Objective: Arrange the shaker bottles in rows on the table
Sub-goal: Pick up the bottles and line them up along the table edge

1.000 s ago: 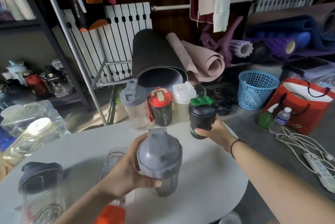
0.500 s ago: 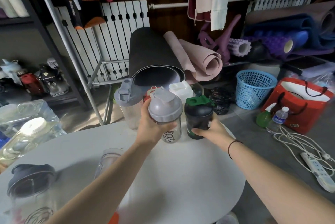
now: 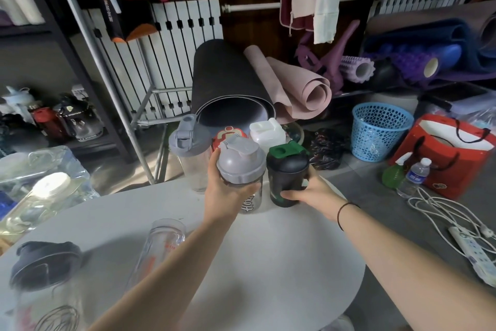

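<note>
The left hand [image 3: 222,191] has a closed grip on the grey-lidded shaker [image 3: 241,172], now carried from mid-worktop [image 3: 268,263] to beside the green-lidded shaker [image 3: 287,175] the right hand [image 3: 314,194] clasps, starting a second row.

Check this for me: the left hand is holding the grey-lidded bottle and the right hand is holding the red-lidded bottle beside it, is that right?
Not quite. The head view shows the right hand on the black bottle with the green lid, not a red-lidded one. The red-lidded bottle stands untouched in the row behind. The rest holds: the left hand is holding the grey-lidded bottle beside it.
</note>
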